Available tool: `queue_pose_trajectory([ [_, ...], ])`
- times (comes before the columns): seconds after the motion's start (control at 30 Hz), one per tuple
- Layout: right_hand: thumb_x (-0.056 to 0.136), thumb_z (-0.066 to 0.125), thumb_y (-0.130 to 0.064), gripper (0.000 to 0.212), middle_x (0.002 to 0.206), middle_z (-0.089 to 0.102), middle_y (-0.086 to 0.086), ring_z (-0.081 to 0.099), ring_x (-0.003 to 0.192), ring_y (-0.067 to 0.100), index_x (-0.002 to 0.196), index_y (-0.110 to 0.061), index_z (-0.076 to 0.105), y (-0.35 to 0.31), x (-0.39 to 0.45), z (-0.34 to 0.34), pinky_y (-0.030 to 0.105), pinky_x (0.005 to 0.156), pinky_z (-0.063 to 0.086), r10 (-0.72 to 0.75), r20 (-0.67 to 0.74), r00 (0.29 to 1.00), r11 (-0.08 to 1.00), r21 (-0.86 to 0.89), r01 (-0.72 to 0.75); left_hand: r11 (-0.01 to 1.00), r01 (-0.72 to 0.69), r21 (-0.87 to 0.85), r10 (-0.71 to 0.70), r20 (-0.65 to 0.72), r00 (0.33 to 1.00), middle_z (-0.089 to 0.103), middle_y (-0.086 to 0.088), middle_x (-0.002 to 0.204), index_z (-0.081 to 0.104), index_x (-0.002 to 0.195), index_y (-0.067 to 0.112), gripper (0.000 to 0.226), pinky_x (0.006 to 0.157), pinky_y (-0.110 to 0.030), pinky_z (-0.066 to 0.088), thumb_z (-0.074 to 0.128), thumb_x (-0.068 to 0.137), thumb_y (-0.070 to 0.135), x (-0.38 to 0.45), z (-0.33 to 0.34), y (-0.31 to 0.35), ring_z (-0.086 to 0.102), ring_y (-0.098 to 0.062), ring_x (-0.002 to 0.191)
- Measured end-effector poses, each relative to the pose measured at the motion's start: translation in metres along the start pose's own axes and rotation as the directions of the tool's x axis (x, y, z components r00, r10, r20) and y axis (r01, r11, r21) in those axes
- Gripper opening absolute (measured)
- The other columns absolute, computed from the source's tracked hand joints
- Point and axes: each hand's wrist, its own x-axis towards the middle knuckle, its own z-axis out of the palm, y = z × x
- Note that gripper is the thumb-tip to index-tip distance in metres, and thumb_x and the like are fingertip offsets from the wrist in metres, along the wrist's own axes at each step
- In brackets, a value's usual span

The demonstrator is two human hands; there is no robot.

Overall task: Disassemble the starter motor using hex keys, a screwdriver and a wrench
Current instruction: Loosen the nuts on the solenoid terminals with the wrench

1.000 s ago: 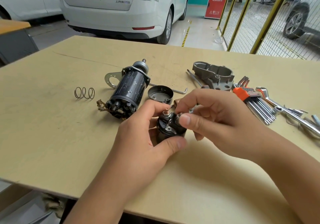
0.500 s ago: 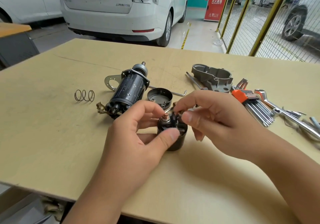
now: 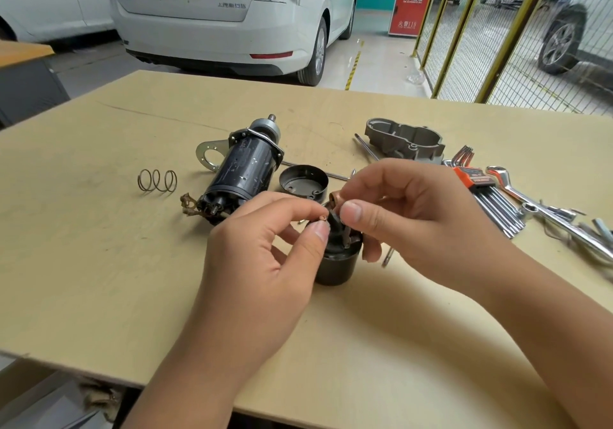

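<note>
A small black solenoid cylinder [image 3: 336, 267] stands upright on the plywood table [image 3: 99, 262], with copper terminals on its top. My left hand [image 3: 265, 262] pinches a small copper terminal on the top between thumb and forefinger. My right hand [image 3: 414, 219] pinches a nut or terminal on the other side of the top. The black starter motor body [image 3: 243, 171] lies on its side behind my left hand, its brush end towards me. A black end cap [image 3: 303, 183] sits beside it.
A coil spring [image 3: 157, 180] lies at the left. A grey cast housing [image 3: 404, 141], an orange-holdered hex key set [image 3: 487, 196] and chrome wrenches [image 3: 557, 219] are at the right. A loose hex key [image 3: 335, 175] lies behind the cap. White cars stand beyond the table.
The solenoid has been set upright on the table. My left hand moved from gripping its body to pinching a terminal on top. My right hand stays at the top.
</note>
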Motion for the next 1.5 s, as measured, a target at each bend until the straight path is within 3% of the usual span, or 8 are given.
queue_pose_trajectory([
  [0.37,0.089,0.072,-0.024,0.016,0.071,0.069,-0.003,0.064,0.055,0.018,0.096,-0.009,0.072,0.004,0.003,0.004,0.036,0.056,0.053,0.012,0.003,1.000,0.999,0.041,-0.012,0.986,-0.091,0.139,0.088,0.027,0.996,0.060,0.014,0.085,0.069,0.094,0.022,0.009,0.061,-0.011,0.039,0.061,0.095,0.018,0.003,0.002,0.002,0.058,-0.012,0.070],
  [0.6,0.099,0.053,-0.021,0.021,0.062,0.061,-0.013,0.062,0.054,0.014,0.109,-0.017,0.072,0.007,0.002,0.003,0.021,0.058,0.048,-0.037,0.038,0.999,0.985,-0.168,0.043,0.997,-0.043,0.070,0.041,0.025,0.999,0.061,0.018,0.085,0.069,0.096,0.027,0.008,0.064,-0.010,0.043,0.062,0.095,0.022,0.001,0.003,-0.002,0.063,-0.014,0.073],
  [0.77,0.090,0.071,-0.026,0.014,0.079,0.068,0.015,0.061,0.050,0.024,0.101,-0.017,0.068,0.006,0.004,0.002,0.053,0.049,0.050,-0.008,0.009,1.000,0.999,0.047,0.008,0.999,0.033,0.010,-0.033,0.026,0.999,0.064,0.013,0.080,0.070,0.099,0.035,0.009,0.068,-0.037,0.058,0.062,0.096,0.034,-0.003,0.004,-0.008,0.067,-0.018,0.070],
  [0.93,0.100,0.054,-0.023,0.017,0.083,0.064,0.016,0.060,0.047,0.028,0.103,-0.017,0.069,0.012,0.004,0.000,0.038,0.050,0.047,-0.017,0.014,1.000,0.996,0.090,0.015,0.996,0.093,-0.012,-0.093,0.042,0.995,0.069,0.005,0.081,0.066,0.105,0.041,0.013,0.071,-0.051,0.060,0.057,0.095,0.041,-0.006,0.005,-0.011,0.066,-0.021,0.066],
  [1.1,0.093,0.068,-0.020,0.013,0.081,0.069,0.003,0.060,0.047,0.028,0.105,-0.014,0.068,0.013,0.004,-0.001,0.048,0.046,0.046,-0.029,0.040,0.999,0.993,0.113,0.024,0.996,0.093,0.012,-0.093,0.061,0.994,0.066,0.018,0.075,0.065,0.105,0.040,0.015,0.068,-0.035,0.055,0.052,0.098,0.040,-0.004,0.004,-0.011,0.065,-0.012,0.070],
  [1.2,0.097,0.059,-0.017,0.013,0.081,0.069,0.010,0.059,0.046,0.031,0.104,-0.018,0.070,0.014,0.004,-0.002,0.035,0.049,0.047,-0.041,0.016,0.999,0.988,0.149,0.038,0.994,0.101,0.045,-0.103,0.053,0.993,0.064,0.024,0.068,0.065,0.103,0.039,0.016,0.061,-0.013,0.043,0.049,0.098,0.040,-0.005,0.004,-0.012,0.063,-0.005,0.067],
  [1.33,0.087,0.078,-0.032,0.021,0.080,0.071,0.005,0.060,0.050,0.026,0.105,-0.021,0.072,0.012,0.002,-0.001,0.047,0.048,0.049,-0.028,0.073,0.997,0.985,0.170,0.016,0.994,0.100,0.048,-0.102,0.057,0.993,0.064,0.017,0.065,0.063,0.103,0.039,0.017,0.057,-0.018,0.044,0.047,0.099,0.040,-0.005,0.004,-0.011,0.062,-0.011,0.063],
  [1.5,0.098,0.059,-0.019,0.017,0.080,0.068,0.007,0.061,0.051,0.028,0.101,-0.010,0.072,0.010,0.003,-0.002,0.041,0.053,0.049,-0.040,0.036,0.999,0.990,0.140,0.035,0.994,0.110,0.013,-0.110,0.044,0.993,0.065,0.010,0.061,0.062,0.102,0.040,0.014,0.052,-0.012,0.044,0.048,0.100,0.038,-0.005,0.005,-0.011,0.062,-0.010,0.052],
])
